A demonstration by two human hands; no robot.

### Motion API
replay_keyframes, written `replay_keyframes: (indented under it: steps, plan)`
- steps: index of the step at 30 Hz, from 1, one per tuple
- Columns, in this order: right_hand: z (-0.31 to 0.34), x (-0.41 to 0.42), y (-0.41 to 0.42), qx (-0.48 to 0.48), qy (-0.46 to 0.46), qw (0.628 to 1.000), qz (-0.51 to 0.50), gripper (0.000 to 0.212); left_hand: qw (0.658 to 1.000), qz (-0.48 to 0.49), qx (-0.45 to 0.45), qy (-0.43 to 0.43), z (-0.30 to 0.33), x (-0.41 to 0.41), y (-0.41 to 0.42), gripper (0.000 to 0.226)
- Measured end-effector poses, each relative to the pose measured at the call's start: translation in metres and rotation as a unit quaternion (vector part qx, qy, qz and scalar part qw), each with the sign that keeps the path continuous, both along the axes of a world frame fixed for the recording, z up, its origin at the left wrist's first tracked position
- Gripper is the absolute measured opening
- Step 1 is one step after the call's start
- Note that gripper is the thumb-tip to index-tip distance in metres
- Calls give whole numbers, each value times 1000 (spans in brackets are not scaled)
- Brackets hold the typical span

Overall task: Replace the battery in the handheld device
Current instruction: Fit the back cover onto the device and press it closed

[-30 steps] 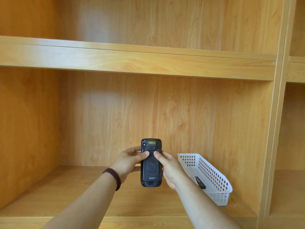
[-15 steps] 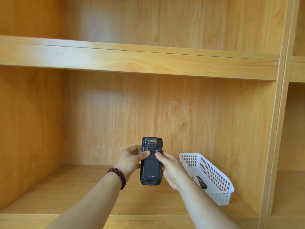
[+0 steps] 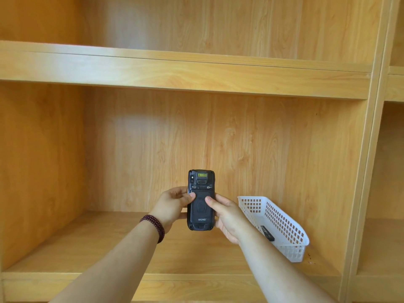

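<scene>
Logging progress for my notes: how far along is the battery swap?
Early. Nothing looks done: the device has its back cover on. In hand: both hands hold it upright, thumbs on the cover. Left: open it, swap batteries, close. A dark item, perhaps the spare, lies in the basket.

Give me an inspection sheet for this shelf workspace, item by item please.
Surface: wooden shelf board, bare wood at left.
Job's things: black handheld device held upright above the shelf, back facing the camera, back cover on.
Clutter: white plastic basket at right on the shelf, a small dark item inside.
Grippers: left hand and right hand grip the device's sides, both thumbs on the back cover.
Cables: nothing seen.
Surroundings: wooden shelving, upper shelf, beaded bracelet on left wrist.
</scene>
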State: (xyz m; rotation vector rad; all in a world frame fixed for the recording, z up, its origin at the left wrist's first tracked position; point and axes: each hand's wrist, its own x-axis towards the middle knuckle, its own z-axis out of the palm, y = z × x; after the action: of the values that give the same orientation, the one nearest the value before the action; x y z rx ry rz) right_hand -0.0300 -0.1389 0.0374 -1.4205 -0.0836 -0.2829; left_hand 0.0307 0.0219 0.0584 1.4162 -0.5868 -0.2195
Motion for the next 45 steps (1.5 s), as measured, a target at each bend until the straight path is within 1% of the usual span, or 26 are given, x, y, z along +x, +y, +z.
replay_keyframes:
  steps: [3, 6, 7, 9, 12, 15, 18, 20, 22, 24, 27, 30, 33, 35, 37, 40, 41, 43, 45]
  plan:
    - [-2, -1, -1, -2, -2, 1000, -18, 25, 1000, -22, 9, 2, 0, -1, 2, 23]
    - [-3, -2, 0, -4, -6, 999, -36, 23, 998, -48, 40, -1, -3, -3, 3, 39]
    - [-4, -2, 1, -4, -7, 999, -41, 23, 998, -47, 44, -5, -4, -3, 3, 43]
    - [-5, -3, 3, -6, -8, 999, -45, 25, 998, -41, 36, -10, -6, -4, 3, 44]
    - [-3, -7, 2, -15, -4, 1000, -21, 30, 999, -39, 18, -8, -7, -6, 3, 49]
    - [-3, -10, 2, -28, 9, 999, 14, 36, 999, -28, 24, -32, -7, -7, 5, 59]
    - [-4, -10, 2, -14, 8, 1000, 5, 38, 997, -48, 53, -44, -6, -8, 9, 68]
    - [-4, -11, 4, -3, 6, 1000, -2, 37, 993, -66, 85, -44, -5, -9, 12, 80]
    - [-5, -11, 5, -3, 5, 1000, 6, 37, 993, -59, 92, -42, -5, -10, 13, 84]
    - [-5, -12, 4, -11, 8, 1000, 23, 42, 995, -42, 82, -39, -6, -11, 12, 85]
    - [-5, -13, 0, -25, 19, 999, 40, 56, 996, -33, 78, -31, -7, -11, 12, 87]
    - [-8, -14, -2, -24, 15, 999, 36, 56, 995, -70, 69, -13, -6, -8, 17, 84]
    - [-10, -15, -2, -15, 16, 999, 41, 50, 994, -85, 65, 1, -8, -4, 20, 72]
    - [-10, -16, -1, -5, 23, 999, 45, 40, 995, -70, 68, 13, -11, -3, 19, 68]
    - [-10, -14, -1, 7, 32, 999, 26, 29, 995, -66, 69, 23, -10, -4, 17, 61]
    - [-8, -12, 0, 16, 36, 999, -4, 27, 996, -48, 74, 25, -5, -10, 13, 40]
    - [-7, -11, 1, 13, 37, 999, -6, 25, 996, -33, 77, 24, -2, -12, 12, 37]
    - [-6, -10, 4, 15, 43, 999, -6, 25, 996, 10, 86, 21, 2, -14, 9, 39]
    - [-5, -7, 6, 21, 53, 998, -16, 29, 994, 38, 98, 10, 3, -14, 5, 37]
